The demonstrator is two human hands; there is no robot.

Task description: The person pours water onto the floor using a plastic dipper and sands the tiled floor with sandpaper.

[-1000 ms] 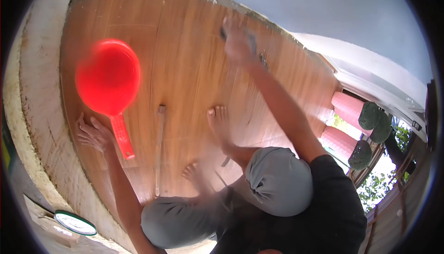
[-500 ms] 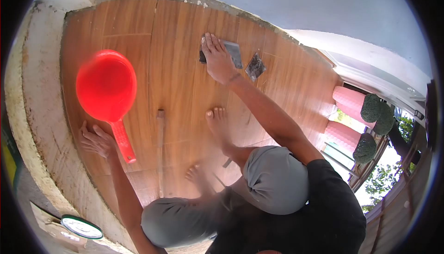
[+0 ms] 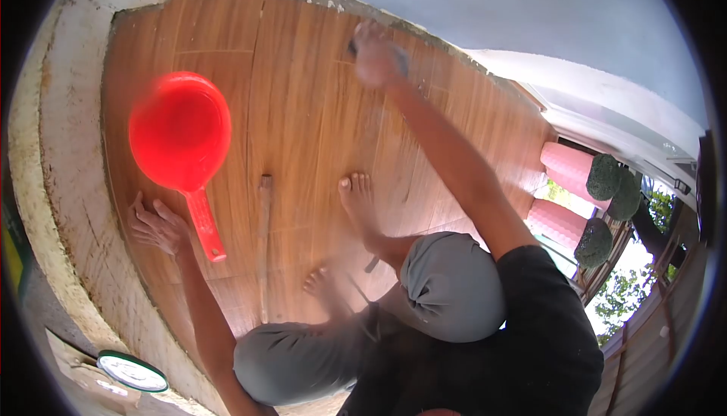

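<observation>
Motion blurs my right hand (image 3: 377, 59), which is on a flat grey tool (image 3: 401, 60) with a dark part, near the floor's far edge. My left hand (image 3: 159, 224) rests with its fingers spread on the wood-look floor (image 3: 303, 113), near the left border. Just above and to the right of it lies a red dipper (image 3: 180, 130), its handle pointing down. A thin stick (image 3: 264, 249) lies lengthwise between the dipper and my bare feet.
A worn concrete ledge (image 3: 68, 158) borders the floor at the left. The pale wall (image 3: 485, 7) runs along the far side. Pink rolls (image 3: 566, 166) and dark green bundles (image 3: 603, 177) are at the right. A round green-rimmed object (image 3: 132, 371) sits at lower left.
My right hand has moved up with the grey tool since half a second ago. The dark square piece seen beside it then is no longer visible. My left hand stays in place on the floor.
</observation>
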